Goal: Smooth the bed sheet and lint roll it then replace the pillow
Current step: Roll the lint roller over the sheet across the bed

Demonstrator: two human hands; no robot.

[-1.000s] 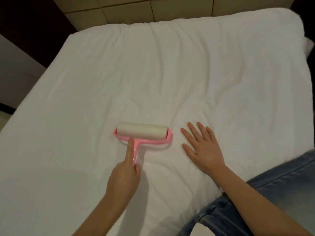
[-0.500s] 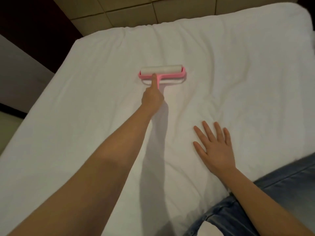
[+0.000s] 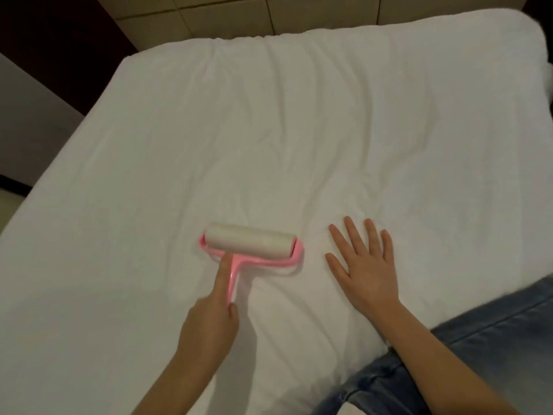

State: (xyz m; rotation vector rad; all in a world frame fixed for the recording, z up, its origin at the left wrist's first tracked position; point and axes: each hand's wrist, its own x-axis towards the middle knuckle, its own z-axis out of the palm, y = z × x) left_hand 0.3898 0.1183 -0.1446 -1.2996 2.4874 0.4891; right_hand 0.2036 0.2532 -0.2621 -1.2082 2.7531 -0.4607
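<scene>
A: You're on the lint-rolling step. The lint roller (image 3: 251, 244) is down on the bed sheet (image 3: 299, 130), on the near side of the bed, a little left of centre. Your left hand (image 3: 209, 324) wraps the pink handle, forefinger laid straight along it toward the drum.

B: And your right hand (image 3: 363, 265) lies flat, palm down, fingers spread and holding nothing. It's just beside the roller's right end, pressing on the cloth.

A: Smoothing looks only partly done to me. Long creases run from the far edge down through the middle, and a bunched patch sits just beyond your right fingertips.

B: So the next pass, I'd say, wants a straight push away from you with even pressure. Let that flat hand hold the sheet taut so the sticky drum doesn't drag folds up.

A: Room? Plenty. There's open sheet ahead and out to your left. The left edge runs diagonally down the side, the far edge meets the tiled panel (image 3: 239, 13), and the far right corner rounds off.

B: The tight spot is near right, where your knee in jeans (image 3: 493, 339) rests on the mattress. No pillow in shot, so that step waits.
</scene>
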